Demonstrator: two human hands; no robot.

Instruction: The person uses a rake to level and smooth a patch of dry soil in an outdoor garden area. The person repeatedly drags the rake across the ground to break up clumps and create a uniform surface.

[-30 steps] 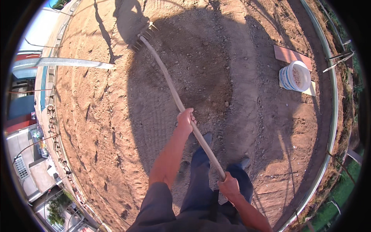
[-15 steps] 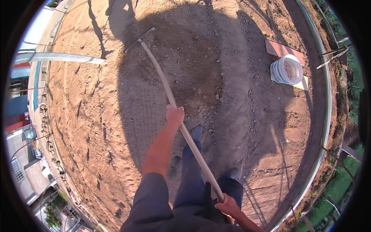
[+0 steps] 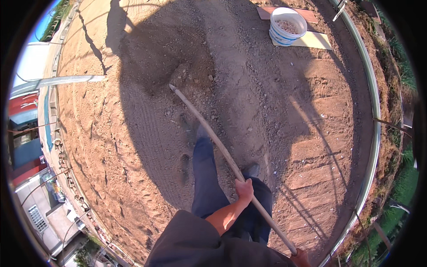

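Observation:
A long wooden rake handle [image 3: 213, 138] runs diagonally from the lower right up to the middle of the bare dirt. Its head [image 3: 172, 87] rests on the soil inside my shadow, and the tines are hard to make out. My left hand [image 3: 244, 189] is shut around the handle about two thirds of the way down. My right hand [image 3: 302, 258] grips the handle's end at the bottom edge and only partly shows. My legs in dark trousers [image 3: 207, 178] stand beneath the handle.
A white bucket [image 3: 287, 24] with blue bands holds gravel and sits on flat boards [image 3: 313, 41] at the top right. A curved metal border [image 3: 373, 133] rims the dirt on the right, with grass beyond. A grey metal pole [image 3: 58, 81] lies at the left.
The rake head has come back across the dirt toward me. Both hands have drawn down and back along with the handle, and the bucket now sits higher in view.

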